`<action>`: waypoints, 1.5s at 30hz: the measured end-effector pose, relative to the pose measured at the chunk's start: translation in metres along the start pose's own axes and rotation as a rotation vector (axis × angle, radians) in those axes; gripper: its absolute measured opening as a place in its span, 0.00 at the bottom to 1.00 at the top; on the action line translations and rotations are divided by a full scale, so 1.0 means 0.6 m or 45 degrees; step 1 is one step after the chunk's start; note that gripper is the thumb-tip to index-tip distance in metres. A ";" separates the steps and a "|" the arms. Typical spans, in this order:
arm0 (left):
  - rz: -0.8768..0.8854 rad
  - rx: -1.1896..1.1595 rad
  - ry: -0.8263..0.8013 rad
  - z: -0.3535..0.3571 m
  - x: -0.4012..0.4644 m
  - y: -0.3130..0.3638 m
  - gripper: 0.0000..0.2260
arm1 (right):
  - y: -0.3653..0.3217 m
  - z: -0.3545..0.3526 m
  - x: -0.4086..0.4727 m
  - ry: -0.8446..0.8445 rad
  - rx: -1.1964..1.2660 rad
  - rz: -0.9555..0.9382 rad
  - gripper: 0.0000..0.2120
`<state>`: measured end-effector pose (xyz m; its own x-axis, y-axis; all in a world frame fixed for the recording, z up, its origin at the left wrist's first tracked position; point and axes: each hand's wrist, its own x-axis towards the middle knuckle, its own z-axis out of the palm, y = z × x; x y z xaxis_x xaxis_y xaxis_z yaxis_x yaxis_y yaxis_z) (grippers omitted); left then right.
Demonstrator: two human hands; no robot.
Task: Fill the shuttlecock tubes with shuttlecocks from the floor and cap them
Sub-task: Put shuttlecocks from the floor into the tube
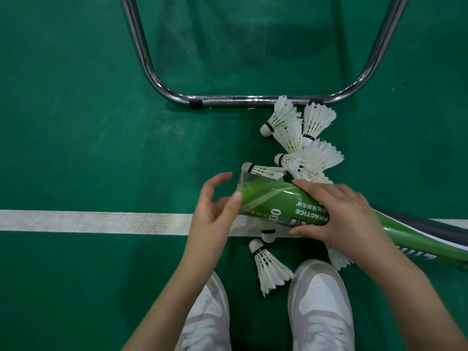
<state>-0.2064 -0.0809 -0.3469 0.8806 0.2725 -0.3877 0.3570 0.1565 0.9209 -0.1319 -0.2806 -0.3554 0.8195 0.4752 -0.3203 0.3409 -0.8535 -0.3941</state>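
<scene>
The right hand (339, 211) grips the green tube (273, 206); the left hand (215, 206) is spread at its mouth. Hold it steady while feeding shuttlecocks (301, 138) in, cork first.

Indoor badminton court. Green textured sports floor (76, 148) with white boundary line (96, 222) across it. White feather shuttlecocks (301, 138) scattered on floor. Bent chrome tube frame (243, 100) resting on floor beside them.
</scene>
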 end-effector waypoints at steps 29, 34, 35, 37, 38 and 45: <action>0.075 0.410 -0.271 0.005 0.032 -0.006 0.42 | 0.003 0.007 -0.003 0.032 -0.032 -0.044 0.41; 0.086 0.451 -0.326 0.005 0.036 -0.001 0.41 | 0.003 0.007 -0.003 0.022 -0.026 -0.050 0.41; 0.079 0.451 -0.339 0.006 0.036 -0.001 0.41 | 0.003 0.007 -0.004 0.024 -0.024 -0.053 0.41; 0.068 0.437 -0.369 0.006 0.036 -0.004 0.42 | 0.002 0.006 -0.005 0.027 -0.013 -0.059 0.40; 0.065 0.430 -0.381 0.006 0.035 -0.004 0.42 | 0.002 0.006 -0.006 0.025 -0.011 -0.060 0.40; 0.117 0.389 -0.166 0.015 0.006 -0.019 0.38 | 0.003 0.000 -0.010 0.014 0.005 -0.035 0.41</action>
<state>-0.2047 -0.0900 -0.3582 0.9389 0.1457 -0.3119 0.3335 -0.1602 0.9290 -0.1362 -0.2849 -0.3543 0.8149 0.4962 -0.2996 0.3617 -0.8392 -0.4061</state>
